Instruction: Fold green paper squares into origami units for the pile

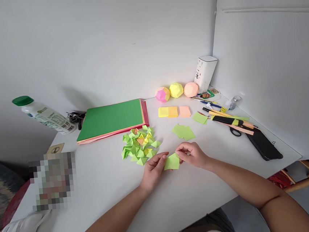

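Between both hands is a small square of light green paper [171, 162], held by its edges above the white table [119, 207]. The thumb of my left hand [155, 168] presses on its left side, and the fingers of that hand reach partly behind it. My right hand [192, 154] pinches the paper's upper right corner. Just left of my left hand lies a pile of folded paper pieces [138, 146], mostly green with a few yellow and orange ones. Loose green paper squares [183, 131] lie flat beyond my right hand.
Yellow and orange note pads [167, 111] and a peach pad [185, 111] lie farther back, before several paper balls [176, 90]. Coloured sheets [111, 119] are stacked at left, near a bottle [48, 117]. At right are pens, scissors [235, 132] and a black phone [263, 143].
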Action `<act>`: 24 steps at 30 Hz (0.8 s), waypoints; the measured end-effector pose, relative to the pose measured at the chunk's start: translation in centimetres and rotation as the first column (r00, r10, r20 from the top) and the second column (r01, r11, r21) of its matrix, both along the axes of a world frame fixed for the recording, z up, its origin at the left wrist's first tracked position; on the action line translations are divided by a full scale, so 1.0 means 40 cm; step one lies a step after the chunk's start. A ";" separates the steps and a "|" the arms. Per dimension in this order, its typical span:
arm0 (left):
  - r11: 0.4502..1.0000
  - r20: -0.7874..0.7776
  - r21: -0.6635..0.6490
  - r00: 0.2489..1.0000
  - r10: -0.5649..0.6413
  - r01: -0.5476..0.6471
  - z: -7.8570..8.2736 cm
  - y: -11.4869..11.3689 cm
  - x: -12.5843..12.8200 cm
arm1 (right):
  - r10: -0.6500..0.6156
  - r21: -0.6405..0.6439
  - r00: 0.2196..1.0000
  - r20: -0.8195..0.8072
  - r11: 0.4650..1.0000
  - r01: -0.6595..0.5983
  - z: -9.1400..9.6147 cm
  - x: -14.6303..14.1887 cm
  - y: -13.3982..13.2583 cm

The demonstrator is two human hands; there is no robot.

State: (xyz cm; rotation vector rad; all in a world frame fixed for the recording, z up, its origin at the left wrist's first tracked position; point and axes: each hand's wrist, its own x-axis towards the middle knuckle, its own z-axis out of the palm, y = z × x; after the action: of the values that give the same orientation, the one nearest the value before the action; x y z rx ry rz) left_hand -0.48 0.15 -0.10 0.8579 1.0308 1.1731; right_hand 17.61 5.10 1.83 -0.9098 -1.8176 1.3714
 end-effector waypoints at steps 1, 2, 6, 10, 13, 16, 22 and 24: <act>1.000 -0.014 0.020 1.000 -0.004 0.005 -0.002 0.001 -0.001 | 0.005 -0.018 1.000 -0.009 1.000 -0.005 -0.002 0.000 0.000; 0.999 -0.029 0.036 1.000 -0.008 0.009 -0.005 0.001 -0.003 | 0.013 -0.042 1.000 -0.015 0.999 -0.013 -0.004 0.001 0.001; 0.997 -0.095 0.076 0.995 0.043 -0.035 -0.017 0.004 -0.008 | 0.024 -0.159 0.999 -0.031 0.987 -0.028 -0.006 0.000 0.001; 0.992 -0.127 0.094 0.987 0.095 -0.083 -0.021 0.007 -0.008 | 0.000 -0.243 0.998 -0.068 0.970 -0.016 -0.004 -0.003 0.004; 0.993 -0.087 0.067 0.991 0.100 -0.094 -0.016 0.008 -0.005 | -0.007 -0.288 0.995 -0.098 0.958 -0.021 -0.006 -0.004 0.006; 0.997 -0.012 0.047 0.998 0.063 -0.062 -0.009 0.007 -0.002 | 0.025 -0.305 0.995 -0.098 0.951 -0.053 -0.012 -0.005 0.005; 1.000 0.105 0.029 0.994 0.005 -0.008 -0.008 0.006 -0.001 | 0.061 -0.268 0.998 -0.035 0.961 -0.068 -0.012 -0.006 0.000; 0.999 0.088 0.025 0.996 0.025 -0.027 -0.008 0.006 -0.001 | 0.042 -0.206 0.999 -0.018 0.977 -0.045 -0.009 -0.007 0.000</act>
State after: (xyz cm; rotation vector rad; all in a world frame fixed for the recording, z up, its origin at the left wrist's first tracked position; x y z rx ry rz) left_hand -0.50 0.40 -0.43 0.8089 0.9592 1.2380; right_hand 17.35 5.10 1.46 -0.9684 -1.7167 1.6130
